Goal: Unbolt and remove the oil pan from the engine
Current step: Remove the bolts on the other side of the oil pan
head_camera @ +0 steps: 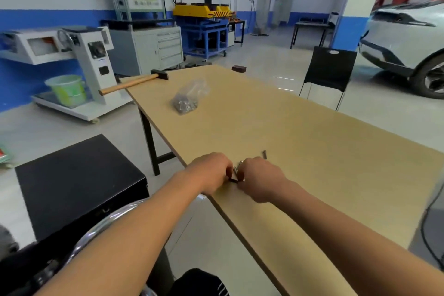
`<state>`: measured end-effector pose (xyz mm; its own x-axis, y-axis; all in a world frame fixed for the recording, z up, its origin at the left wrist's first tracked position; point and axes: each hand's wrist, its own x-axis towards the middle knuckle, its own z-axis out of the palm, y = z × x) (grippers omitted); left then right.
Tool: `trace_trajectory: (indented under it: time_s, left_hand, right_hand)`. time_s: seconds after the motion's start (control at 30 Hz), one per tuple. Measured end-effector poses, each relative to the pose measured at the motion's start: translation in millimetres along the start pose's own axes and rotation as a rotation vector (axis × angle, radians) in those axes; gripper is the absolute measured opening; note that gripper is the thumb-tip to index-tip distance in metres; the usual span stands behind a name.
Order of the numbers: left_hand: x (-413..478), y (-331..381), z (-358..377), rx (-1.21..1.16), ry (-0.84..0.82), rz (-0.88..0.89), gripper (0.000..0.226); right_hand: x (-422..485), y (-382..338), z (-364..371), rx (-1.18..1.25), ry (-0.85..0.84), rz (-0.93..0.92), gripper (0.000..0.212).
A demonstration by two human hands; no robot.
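Observation:
Both my hands rest close together on the near left part of a wooden table (300, 142). My left hand (209, 172) and my right hand (258, 179) are curled around small metal bolts (236, 170) and a small dark piece between them. What each hand grips is mostly hidden by the fingers. One loose bolt (264, 154) lies on the table just beyond my right hand. No engine or oil pan is in view.
A hammer (134, 83) lies at the table's far left corner, and a clear bag of hardware (188, 98) sits past the middle. A black box (79, 182) stands left of the table, a black chair (329, 69) behind it, and a white car (408, 41) at right.

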<state>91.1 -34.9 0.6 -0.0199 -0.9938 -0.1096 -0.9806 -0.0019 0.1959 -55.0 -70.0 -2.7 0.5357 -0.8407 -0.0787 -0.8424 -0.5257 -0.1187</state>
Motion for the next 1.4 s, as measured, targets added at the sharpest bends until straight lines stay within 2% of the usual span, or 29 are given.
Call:
trace_trajectory:
  time_s: [0.03,0.1,0.23,0.37,0.47,0.6,0.77,1.0,1.13,1.27,1.4]
  left_hand:
    - [-0.8,0.1,-0.7,0.054,-0.010,0.036,0.016]
    - [-4.6,1.9,-0.9,0.182,-0.014,0.110,0.012]
    - [-19.8,6.1,-10.2,0.376,-0.009,0.195,0.029]
    - [-58.6,12.8,-60.6,0.387,0.126,0.187,0.011]
    - [-112.3,3.9,-120.3,0.321,0.251,0.142,0.012]
    - [-228.5,-25.1,-199.4,0.211,0.291,-0.015,0.013]
    - [-362.2,-39.7,-216.7,0.106,0.350,-0.188,0.012]
    - [-501.6,-40.3,-184.8,0.000,0.444,-0.340,0.007]
    - [-568.8,-41.9,-171.3,0.011,0.635,-0.403,0.008]
    - [-625.9,-48.7,-152.5,-0.034,0.737,-0.506,0.009]
    - [-668.6,-60.6,-127.1,-0.028,0.827,-0.576,0.008]
  right_hand:
    - [1.0,-1.5,-2.1,-0.048,-0.009,-0.022,0.003]
    - [0.6,-4.8,-5.7,-0.140,-0.035,-0.059,0.009]
    - [-8.3,-13.6,-12.5,-0.341,-0.076,-0.210,0.010]
    - [-26.2,-24.7,-45.2,-0.379,0.014,-0.357,0.008]
    - [-40.9,-51.6,-81.7,-0.217,0.133,-0.530,0.012]
    - [-76.2,-132.6,-118.7,0.224,0.216,-0.916,0.016]
    - [-121.3,-229.3,-98.6,0.552,0.165,-1.227,0.019]
    - [-187.0,-323.0,-69.7,0.658,0.026,-1.487,0.023]
    - [-229.3,-375.3,-79.5,0.694,-0.092,-1.580,0.023]
    - [-272.1,-427.5,-74.8,0.743,-0.124,-1.612,0.025]
    - [-300.9,-470.0,-64.9,0.803,-0.063,-1.584,0.031]
